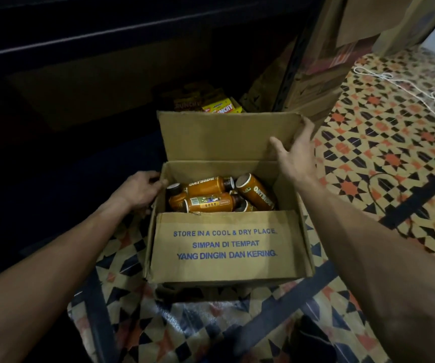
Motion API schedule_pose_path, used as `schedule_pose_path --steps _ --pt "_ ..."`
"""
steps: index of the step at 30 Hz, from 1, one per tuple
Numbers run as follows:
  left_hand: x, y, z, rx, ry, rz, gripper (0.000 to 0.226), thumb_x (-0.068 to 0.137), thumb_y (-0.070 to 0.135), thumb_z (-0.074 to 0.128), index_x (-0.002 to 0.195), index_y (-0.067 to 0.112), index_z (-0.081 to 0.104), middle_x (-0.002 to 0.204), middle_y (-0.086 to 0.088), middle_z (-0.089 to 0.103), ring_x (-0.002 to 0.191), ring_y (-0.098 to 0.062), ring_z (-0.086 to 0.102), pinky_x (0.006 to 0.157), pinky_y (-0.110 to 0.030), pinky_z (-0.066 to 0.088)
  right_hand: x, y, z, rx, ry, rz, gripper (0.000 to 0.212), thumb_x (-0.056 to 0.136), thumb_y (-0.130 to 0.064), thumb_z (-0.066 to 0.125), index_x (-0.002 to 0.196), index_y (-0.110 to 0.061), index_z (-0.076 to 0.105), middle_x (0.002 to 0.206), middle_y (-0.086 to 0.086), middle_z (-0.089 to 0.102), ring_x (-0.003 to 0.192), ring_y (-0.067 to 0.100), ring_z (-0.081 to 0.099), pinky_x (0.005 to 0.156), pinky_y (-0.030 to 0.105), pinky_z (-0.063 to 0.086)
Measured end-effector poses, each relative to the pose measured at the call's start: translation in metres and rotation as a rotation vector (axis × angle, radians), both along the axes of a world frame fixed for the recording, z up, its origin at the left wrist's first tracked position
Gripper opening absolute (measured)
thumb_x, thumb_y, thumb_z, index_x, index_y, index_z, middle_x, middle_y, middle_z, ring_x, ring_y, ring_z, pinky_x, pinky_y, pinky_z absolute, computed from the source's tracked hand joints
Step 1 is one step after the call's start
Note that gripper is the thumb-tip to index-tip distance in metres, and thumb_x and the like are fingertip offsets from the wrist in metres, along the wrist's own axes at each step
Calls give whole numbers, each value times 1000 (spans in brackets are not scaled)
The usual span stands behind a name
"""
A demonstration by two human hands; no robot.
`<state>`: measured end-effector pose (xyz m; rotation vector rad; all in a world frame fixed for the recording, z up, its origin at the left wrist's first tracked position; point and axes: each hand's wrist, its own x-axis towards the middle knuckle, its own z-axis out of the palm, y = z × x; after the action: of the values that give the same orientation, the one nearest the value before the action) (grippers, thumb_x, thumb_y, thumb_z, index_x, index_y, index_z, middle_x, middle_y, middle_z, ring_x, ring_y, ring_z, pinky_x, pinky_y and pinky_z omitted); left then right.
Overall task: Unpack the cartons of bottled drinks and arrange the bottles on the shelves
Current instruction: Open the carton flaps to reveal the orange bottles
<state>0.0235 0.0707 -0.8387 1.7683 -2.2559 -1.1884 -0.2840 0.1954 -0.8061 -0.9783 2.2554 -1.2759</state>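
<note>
The orange-brown plastic bottles (206, 186) lie loose in the bottom of the brown cardboard carton (227, 244). They are not upright. Most rest on their sides with their long axes running left to right across the carton, and one at its right side (257, 193) tilts with its pale base up and toward the far wall.

Both hands are on the carton and neither is on a bottle. The left hand (140, 189) grips the carton's left wall with its fingers curled at the rim, just beside the dark cap of the leftmost bottle. The right hand (293, 155) is spread open with fairly straight fingers against the right edge of the carton's raised far flap (219, 137), above the bottles. By my judgement the left hand is nearer to them, and a reach calls for a downward grasp across a bottle's girth.

The carton sits on a patterned floor (368, 158). Beyond its far flap lie yellow snack packs (217, 107).
</note>
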Motion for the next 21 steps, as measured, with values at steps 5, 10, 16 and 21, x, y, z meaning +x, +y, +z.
schedule_pose_path --steps 5,10,16,21 --pt "-10 1 -3 -71 -17 -24 22 103 32 47 103 21 66 77 -5 72 65 -17 71 53 -25 51 -6 -21 -23 228 215 71 85 102 -30 57 161 -35 -4 144 24 44 128 39 51 108 55 40" --pt "-21 -6 2 -50 -17 -43 22 103 31 47 99 23 68 82 -5 72 73 -18 71 69 -35 58 -20 -22 -42 482 262 126 51 104 -44 47 151 -26 39 153 19 30 136 41 42 112 53 40" --pt "-28 -10 6 -48 -41 -63 23 103 30 47 112 21 66 92 -4 70 82 -15 68 74 -34 56 -18 1 -44 614 415 186 50 106 -48 38 144 -17 48 153 20 33 139 38 38 115 55 34" --pt "-27 10 -6 -300 -115 -146 41 98 33 57 137 21 51 127 -7 59 111 -23 59 93 -41 52 -7 27 -36 626 680 305 57 101 -42 53 149 -14 43 161 21 26 150 39 23 122 54 21"
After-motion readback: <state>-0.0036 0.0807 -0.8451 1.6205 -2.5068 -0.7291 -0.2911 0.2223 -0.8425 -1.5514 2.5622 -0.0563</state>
